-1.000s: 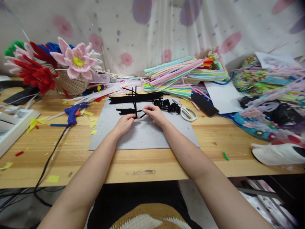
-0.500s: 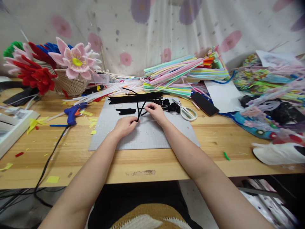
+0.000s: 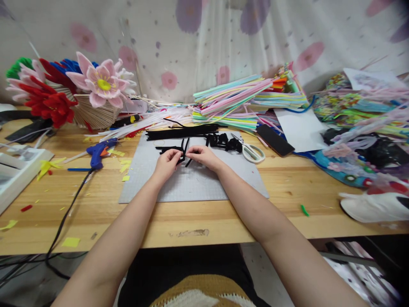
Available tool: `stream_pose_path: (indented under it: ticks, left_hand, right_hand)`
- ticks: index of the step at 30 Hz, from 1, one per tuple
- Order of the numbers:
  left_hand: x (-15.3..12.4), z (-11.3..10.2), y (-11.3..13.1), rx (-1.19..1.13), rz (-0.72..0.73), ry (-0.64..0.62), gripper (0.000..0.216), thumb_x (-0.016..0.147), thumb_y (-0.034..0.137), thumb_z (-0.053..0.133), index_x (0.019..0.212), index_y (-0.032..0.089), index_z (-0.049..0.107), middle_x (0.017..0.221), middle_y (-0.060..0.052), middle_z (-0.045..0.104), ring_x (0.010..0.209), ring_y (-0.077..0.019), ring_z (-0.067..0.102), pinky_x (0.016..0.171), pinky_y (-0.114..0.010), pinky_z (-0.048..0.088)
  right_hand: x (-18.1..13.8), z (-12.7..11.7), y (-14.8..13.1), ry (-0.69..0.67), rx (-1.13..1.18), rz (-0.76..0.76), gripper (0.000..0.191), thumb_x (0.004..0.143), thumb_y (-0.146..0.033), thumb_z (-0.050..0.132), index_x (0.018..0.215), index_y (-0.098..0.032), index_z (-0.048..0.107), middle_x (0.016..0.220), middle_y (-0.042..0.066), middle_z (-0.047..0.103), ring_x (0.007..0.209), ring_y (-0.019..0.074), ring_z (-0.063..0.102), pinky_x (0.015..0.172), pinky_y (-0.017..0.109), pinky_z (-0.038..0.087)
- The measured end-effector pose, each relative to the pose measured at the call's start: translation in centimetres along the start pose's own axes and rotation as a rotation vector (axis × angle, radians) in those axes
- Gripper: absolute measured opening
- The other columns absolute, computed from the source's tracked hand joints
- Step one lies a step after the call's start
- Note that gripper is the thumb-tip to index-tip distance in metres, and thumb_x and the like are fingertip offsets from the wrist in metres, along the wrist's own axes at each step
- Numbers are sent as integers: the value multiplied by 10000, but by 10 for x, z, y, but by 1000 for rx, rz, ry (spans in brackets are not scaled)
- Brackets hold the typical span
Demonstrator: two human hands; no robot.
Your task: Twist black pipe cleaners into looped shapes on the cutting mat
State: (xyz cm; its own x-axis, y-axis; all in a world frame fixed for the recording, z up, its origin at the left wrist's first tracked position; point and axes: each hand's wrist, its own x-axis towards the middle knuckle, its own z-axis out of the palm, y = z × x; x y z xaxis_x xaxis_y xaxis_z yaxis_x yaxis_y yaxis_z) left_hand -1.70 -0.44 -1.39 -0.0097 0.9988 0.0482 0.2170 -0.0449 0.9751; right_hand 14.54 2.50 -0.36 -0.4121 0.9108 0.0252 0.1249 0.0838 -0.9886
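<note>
My left hand (image 3: 166, 163) and my right hand (image 3: 203, 156) meet over the grey cutting mat (image 3: 191, 183), both pinched on a bent black pipe cleaner (image 3: 185, 152) between them. Its ends stick up and out between my fingertips. Just behind lie a bundle of straight black pipe cleaners (image 3: 182, 132) and a short black piece (image 3: 166, 149). A row of curled black pieces (image 3: 225, 141) sits to the right of my hands, beside white-handled scissors (image 3: 252, 151).
A blue glue gun (image 3: 97, 150) with its black cord lies left of the mat. Pipe-cleaner flowers (image 3: 102, 83) stand at the back left, stacks of pastel pipe cleaners (image 3: 236, 100) at the back centre, mixed craft clutter (image 3: 361, 123) on the right. A white tray (image 3: 15, 168) sits far left.
The pipe cleaner, first held upright and long, has been bent and folded down between my hands. My hands have drawn closer together, the left one moving up toward the right.
</note>
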Motion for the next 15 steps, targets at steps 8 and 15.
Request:
stream_pose_path:
  ticks: [8,15]
  left_hand:
    - [-5,-6,3,331,297,-49,219,834,324,455,887,183,614,770,-23,647,710,-137,578,646,-247,430]
    - [-1,-5,-5,186,226,13,240,823,312,486,969,189,631,832,-43,681,778,-159,641,710,-273,488]
  right_hand:
    - [9,6,3,26,173,160,391,684,-520,622,759,-137,642,698,44,645,573,97,555,464,198,368]
    - [16,0,4,381,416,80,352,531,-381,747,762,-160,598,697,4,639,670,100,581,641,224,448]
